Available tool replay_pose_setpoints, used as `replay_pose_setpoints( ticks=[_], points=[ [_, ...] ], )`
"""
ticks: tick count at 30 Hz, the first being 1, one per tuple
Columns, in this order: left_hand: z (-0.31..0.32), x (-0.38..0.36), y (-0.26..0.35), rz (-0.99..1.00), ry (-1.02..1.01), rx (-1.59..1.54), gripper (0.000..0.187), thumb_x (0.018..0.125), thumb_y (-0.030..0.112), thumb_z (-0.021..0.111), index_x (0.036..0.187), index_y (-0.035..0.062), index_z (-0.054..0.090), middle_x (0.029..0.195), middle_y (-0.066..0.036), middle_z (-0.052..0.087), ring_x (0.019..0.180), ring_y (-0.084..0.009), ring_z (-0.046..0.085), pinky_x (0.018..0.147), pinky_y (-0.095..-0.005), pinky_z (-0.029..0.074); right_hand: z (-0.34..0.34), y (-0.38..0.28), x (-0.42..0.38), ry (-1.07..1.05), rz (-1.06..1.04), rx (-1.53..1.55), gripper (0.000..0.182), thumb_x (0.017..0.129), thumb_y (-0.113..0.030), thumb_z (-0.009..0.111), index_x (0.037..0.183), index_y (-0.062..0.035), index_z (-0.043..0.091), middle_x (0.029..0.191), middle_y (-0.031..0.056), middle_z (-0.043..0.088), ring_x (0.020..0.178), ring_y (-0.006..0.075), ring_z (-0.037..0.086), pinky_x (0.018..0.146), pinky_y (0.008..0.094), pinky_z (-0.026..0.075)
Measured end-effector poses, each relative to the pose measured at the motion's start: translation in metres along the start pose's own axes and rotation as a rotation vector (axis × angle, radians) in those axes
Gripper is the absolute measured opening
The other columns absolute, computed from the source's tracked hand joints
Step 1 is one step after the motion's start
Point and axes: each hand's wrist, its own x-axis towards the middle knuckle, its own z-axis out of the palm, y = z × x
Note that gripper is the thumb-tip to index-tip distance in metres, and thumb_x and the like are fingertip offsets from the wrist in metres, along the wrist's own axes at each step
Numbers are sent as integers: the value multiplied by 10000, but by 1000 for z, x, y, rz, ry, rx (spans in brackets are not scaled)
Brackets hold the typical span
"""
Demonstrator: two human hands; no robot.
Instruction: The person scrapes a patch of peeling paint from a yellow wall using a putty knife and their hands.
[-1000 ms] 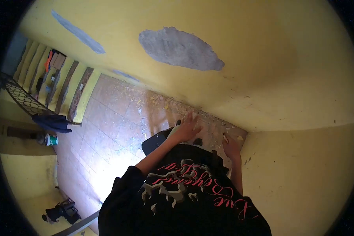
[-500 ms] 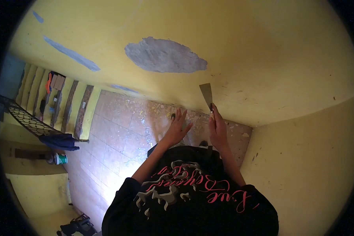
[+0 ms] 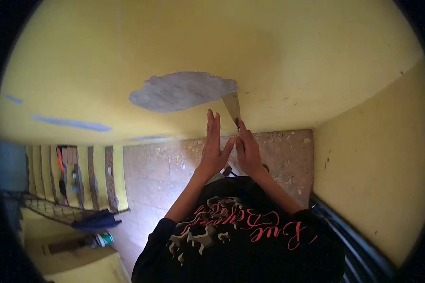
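Note:
My right hand [image 3: 249,148] grips a putty knife [image 3: 232,106] by its handle. The flat blade points up, its wide edge at the lower right border of a grey bare patch [image 3: 182,92] on the yellow wall [image 3: 288,61]. Just left of it, my left hand [image 3: 214,146] is raised with fingers extended and thumb out, holding nothing. Its fingertips come close under the patch's lower edge in this view.
Smaller grey strips [image 3: 71,123] mark the wall at left. Steps [image 3: 93,177], a railing [image 3: 47,205] with dark cloth [image 3: 97,220] and a bucket [image 3: 104,239] lie left. Flakes dot the tiled floor [image 3: 148,172]. Dark bars [image 3: 352,236] stand at lower right.
The view has turned. My right hand has brought the putty knife to the grey patch's edge, and my left hand has risen nearer the wall and closer to my right hand.

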Motion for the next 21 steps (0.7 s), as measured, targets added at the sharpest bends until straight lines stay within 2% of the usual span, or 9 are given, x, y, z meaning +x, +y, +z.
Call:
replay_pose_setpoints(
  ticks=[4, 8, 12, 13, 14, 16, 17, 19, 21],
  points=[
    [-31, 8, -26, 163, -73, -10, 791, 932, 232, 581, 1522, 10, 103, 1567, -288, -5, 1459, -439, 27, 1163, -515, 110, 59, -1, 1, 163, 153, 24, 519, 989, -127, 413, 1476, -8, 278, 1194, 303, 537, 1039, 441, 570, 868, 455, 469],
    [-83, 12, -63, 294, -170, 22, 734, 941, 254, 548, 1522, 31, 158, 1585, -246, -18, 1468, -397, 33, 1164, -471, 149, 122, -3, 25, 487, 67, -114, 526, 1001, -136, 398, 1479, 15, 239, 1228, 302, 524, 1045, 445, 565, 875, 465, 462],
    [-131, 14, -94, 436, -240, 59, 743, 888, 137, 590, 1515, 39, 202, 1580, -265, 2, 1464, -421, 25, 1158, -493, 152, 165, -7, 50, 711, 143, -196, 533, 1001, -127, 397, 1482, 21, 222, 1298, 308, 490, 1016, 446, 566, 861, 469, 462],
    [-139, 14, -99, 490, -255, 79, 738, 889, 135, 586, 1515, 43, 206, 1578, -270, -1, 1462, -428, 22, 1157, -503, 145, 171, -9, 51, 705, 209, -72, 538, 1000, -107, 397, 1486, 24, 207, 1250, 296, 527, 860, 373, 597, 753, 433, 483],
    [-149, 15, -103, 540, -269, 98, 734, 889, 133, 583, 1515, 46, 210, 1576, -275, -4, 1460, -436, 19, 1156, -513, 138, 178, -14, 54, 738, 223, -84, 538, 1000, -107, 397, 1486, 24, 207, 1250, 296, 527, 860, 373, 597, 753, 433, 483],
    [-168, 26, -107, 588, -327, 62, 731, 879, 142, 592, 1509, 48, 234, 1567, -299, 3, 1455, -455, 13, 1151, -534, 128, 186, -29, 69, 778, 363, 92, 528, 1006, -95, 393, 1484, 34, 211, 1103, 279, 592, 681, 262, 548, 634, 389, 459],
    [-178, 33, -103, 625, -317, 72, 731, 869, 142, 600, 1503, 45, 250, 1561, -311, 14, 1452, -464, 13, 1147, -548, 125, 191, -32, 75, 838, 364, 110, 514, 1013, -105, 403, 1481, 30, 237, 959, 221, 611, 594, 177, 462, 562, 351, 419],
    [-202, 45, -96, 690, -316, 91, 753, 856, 187, 623, 1509, 92, 260, 1542, -348, -40, 1424, -535, -32, 1117, -634, 74, 192, -32, 84, 899, 382, 137, 502, 1016, -115, 411, 1476, 23, 265, 912, 192, 603, 606, 162, 467, 572, 338, 424],
    [-237, 51, -83, 766, -185, 214, 702, 869, 208, 586, 1499, 118, 291, 1547, -340, -22, 1417, -551, -21, 1106, -654, 77, 197, -33, 88, 948, 392, 170, 491, 1018, -126, 419, 1470, 16, 292, 864, 163, 594, 617, 146, 472, 581, 325, 430]
  ],
)
